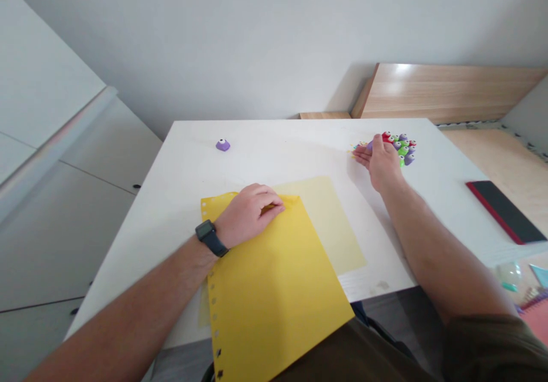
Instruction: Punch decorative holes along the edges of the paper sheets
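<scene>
My left hand (250, 213), with a dark watch on its wrist, pinches the top edge of a yellow sheet (278, 290) that has holes along its left side. The sheet hangs over the table's front edge. A paler yellow sheet (338, 228) lies partly beneath it. At the back right, my right hand (379, 159) holds a small purple piece (370, 146) between thumb and fingers. Beside it sits a cluster of red, green and purple pieces (402, 149) with eyes. One purple piece (223, 145) with an eye stands alone at the back left.
The white table (274, 148) meets a grey wall behind. A black and red flat object (505, 210) lies at the right. White cabinets (64, 216) stand on the left. A wooden board (449, 91) is at the back right.
</scene>
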